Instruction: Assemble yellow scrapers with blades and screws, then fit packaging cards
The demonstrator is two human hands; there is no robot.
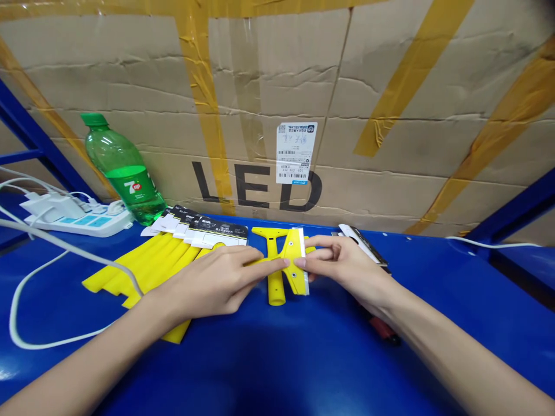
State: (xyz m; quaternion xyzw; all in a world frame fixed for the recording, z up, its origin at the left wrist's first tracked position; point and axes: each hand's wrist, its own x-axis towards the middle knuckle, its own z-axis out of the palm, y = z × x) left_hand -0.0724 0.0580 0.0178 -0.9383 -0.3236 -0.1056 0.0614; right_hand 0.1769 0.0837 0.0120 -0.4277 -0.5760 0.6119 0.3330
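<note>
Left hand (221, 277) closed round the handle side of a yellow scraper (291, 249), index finger laid out straight along it, tip on the scraper's head. Right hand (342, 263) pinched on the opposite edge: thumb on the near face, fingers curled behind (their tips partly hidden, can't tell exactly where they press). So both hands are clamped on the one piece, which sits between them, roughly mid-view, in front of the table's back part.

Key relation: the head's long axis runs up and down in view, across the line joining the hands. Its pale strip (303, 240) faces the right hand, directly at the thumb; handle points back to the left hand. Right hand is nearer the strip, left nearer the handle.

Just behind the held piece, a second scraper (276, 286), long axis toward the person, round end near, crosspiece far. Left of that, a fanned pile of yellow handles (151, 260) with black-and-white cards (219, 232) at the far ends, partly covered by the left arm. Near the right wrist, a pack (366, 245); under the forearm, a dark red item (384, 330) (mostly hidden, can't name it).

Further out: green bottle (124, 167), power strip (99, 222) with white cables, all on the blue table (269, 370). Behind everything, a taped carton (281, 69) marked LED.
</note>
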